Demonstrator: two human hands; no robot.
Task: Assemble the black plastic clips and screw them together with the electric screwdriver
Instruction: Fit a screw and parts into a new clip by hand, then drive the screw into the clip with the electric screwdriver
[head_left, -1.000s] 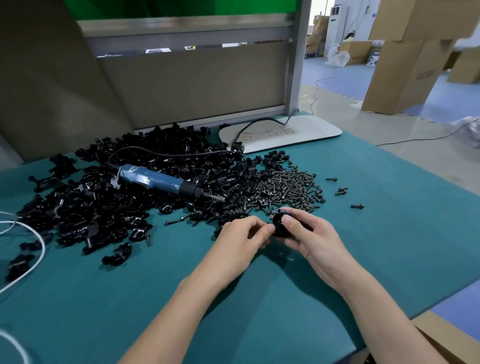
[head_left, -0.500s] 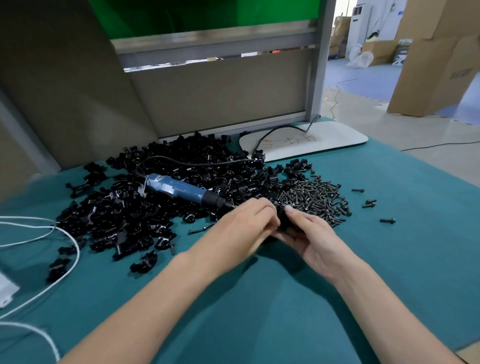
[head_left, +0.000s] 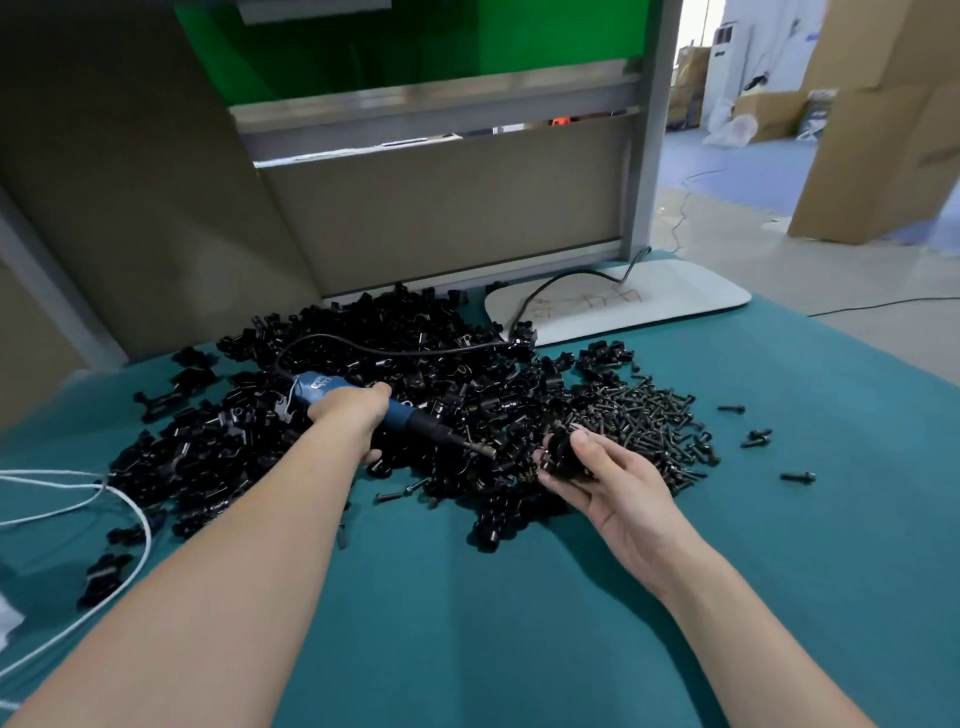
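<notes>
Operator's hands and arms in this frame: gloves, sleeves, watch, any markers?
No gloves: left hand and right hand are bare, with no rings or tape visible. The left forearm and right forearm are uncovered down to the bottom edge of the frame. No sleeve, watch or wristband shows. No markers, straps or cables on either arm.

Teal table (head_left: 779, 571) bearing 1 black clip pile (head_left: 363, 415); screw heap (head_left: 644, 421) just right of the pile, white board (head_left: 623, 306) behind it, white cord (head_left: 130, 519) to its left.
</notes>
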